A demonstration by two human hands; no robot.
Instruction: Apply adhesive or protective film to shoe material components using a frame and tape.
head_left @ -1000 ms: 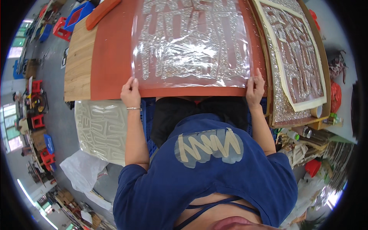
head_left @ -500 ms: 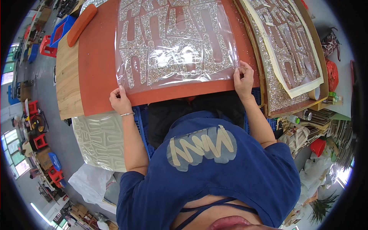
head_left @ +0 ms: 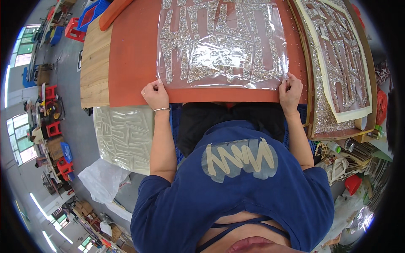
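Red mat [head_left: 130, 59] is biggest; its near edge runs approx. level in view vs. tilted 0.5 s ago, since the cam view has swung. Clear plastic sheet [head_left: 221, 46] w/ glitter shapes lies on it, nr. the front edge; glare covers less of it than 1 s ago. Tray [head_left: 310, 90] is just R of mat, cream-bordered sheet [head_left: 346, 55] in it. L hand [head_left: 156, 96] & R hand [head_left: 291, 93] pinch the clear one's near corners, fingertips together, same grip as 0.5 s ago.
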